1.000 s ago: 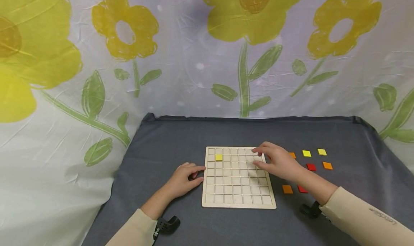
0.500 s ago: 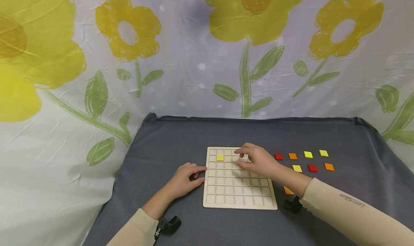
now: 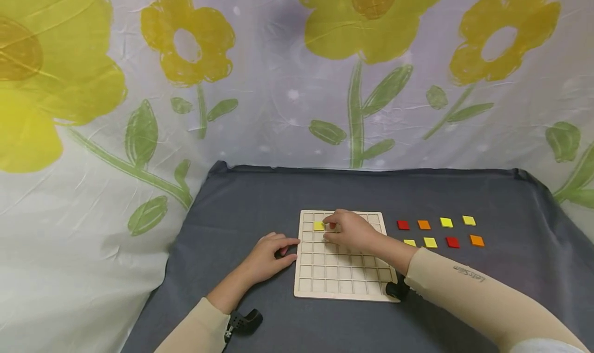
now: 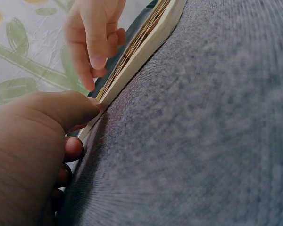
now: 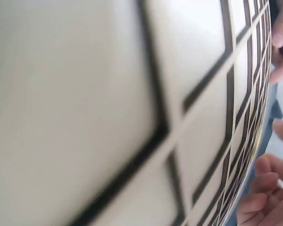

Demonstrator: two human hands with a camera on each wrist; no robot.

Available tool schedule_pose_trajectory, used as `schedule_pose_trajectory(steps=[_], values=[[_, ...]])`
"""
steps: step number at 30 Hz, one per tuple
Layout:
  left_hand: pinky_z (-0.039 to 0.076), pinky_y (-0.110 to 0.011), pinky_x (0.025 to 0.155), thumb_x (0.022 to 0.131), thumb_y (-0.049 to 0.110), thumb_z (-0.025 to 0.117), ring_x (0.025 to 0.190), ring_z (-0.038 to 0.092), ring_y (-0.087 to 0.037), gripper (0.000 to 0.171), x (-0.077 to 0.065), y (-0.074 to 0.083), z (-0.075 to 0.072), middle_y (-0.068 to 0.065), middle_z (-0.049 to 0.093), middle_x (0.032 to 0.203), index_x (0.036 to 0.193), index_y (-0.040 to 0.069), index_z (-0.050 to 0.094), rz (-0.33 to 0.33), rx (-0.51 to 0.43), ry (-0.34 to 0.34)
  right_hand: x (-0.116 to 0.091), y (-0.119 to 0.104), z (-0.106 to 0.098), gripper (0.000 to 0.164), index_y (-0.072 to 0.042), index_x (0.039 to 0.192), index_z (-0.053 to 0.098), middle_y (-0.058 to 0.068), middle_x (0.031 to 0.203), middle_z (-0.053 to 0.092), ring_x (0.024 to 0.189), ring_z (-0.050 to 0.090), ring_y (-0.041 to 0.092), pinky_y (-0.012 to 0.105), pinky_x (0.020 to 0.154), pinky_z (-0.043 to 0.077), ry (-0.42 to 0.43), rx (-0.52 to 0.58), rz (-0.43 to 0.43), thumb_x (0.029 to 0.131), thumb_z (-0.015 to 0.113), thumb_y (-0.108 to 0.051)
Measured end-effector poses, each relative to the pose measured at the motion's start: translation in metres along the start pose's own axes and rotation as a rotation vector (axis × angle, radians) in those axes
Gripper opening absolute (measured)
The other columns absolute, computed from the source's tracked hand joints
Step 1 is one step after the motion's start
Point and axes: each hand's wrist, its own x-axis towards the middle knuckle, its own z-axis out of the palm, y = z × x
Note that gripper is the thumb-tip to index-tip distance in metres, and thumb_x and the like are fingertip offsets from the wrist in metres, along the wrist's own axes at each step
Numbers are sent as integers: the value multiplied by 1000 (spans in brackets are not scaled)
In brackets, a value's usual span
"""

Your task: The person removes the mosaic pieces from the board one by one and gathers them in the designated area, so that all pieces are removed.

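Observation:
A pale wooden grid board (image 3: 317, 286) lies on the dark cloth. One yellow square tile (image 3: 318, 226) sits in a cell near its upper left corner. My right hand (image 3: 350, 231) is over the upper part of the board, index fingertip close beside that tile, thumb held apart from it; whether it touches the tile I cannot tell. No tile shows between its fingertips in the left wrist view, where the right hand (image 4: 94, 37) hangs past the board's rim. My left hand (image 3: 267, 256) rests at the left edge, its index finger and thumb touching the rim.
Right of the board lie loose square tiles in rows, among them a red tile (image 3: 403, 224), an orange tile (image 3: 424, 224) and a yellow tile (image 3: 446, 222). The right forearm (image 3: 445, 281) covers the cloth nearer the front. A flowered curtain (image 3: 274, 85) hangs behind the table.
My right hand has moved left across the board, from its right edge to beside the yellow tile. My left hand has stayed at the left rim.

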Motion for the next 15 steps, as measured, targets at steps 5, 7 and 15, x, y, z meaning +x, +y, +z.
schedule_pose_trajectory(steps=[5,7,15], values=[[33,-30,72,94,23,77,72,38,-8,30,1,1,1,10,47,76,123,16,75,8,11,4,8,0,5,27,-4,116,73,1,86,61,77,52,16,34,71,46,-7,-50,-2,93,76,-16],[33,-30,73,94,23,77,73,38,-8,29,1,1,1,10,47,76,123,16,74,11,14,1,10,1,6,25,-4,116,74,0,86,64,76,53,14,34,71,46,1,-63,5,93,75,-14],[33,-30,73,93,22,77,72,39,-9,30,-1,1,1,9,47,76,122,15,75,2,19,2,14,0,8,26,-5,118,76,3,97,71,84,62,14,37,78,52,9,-83,36,94,75,-14]])
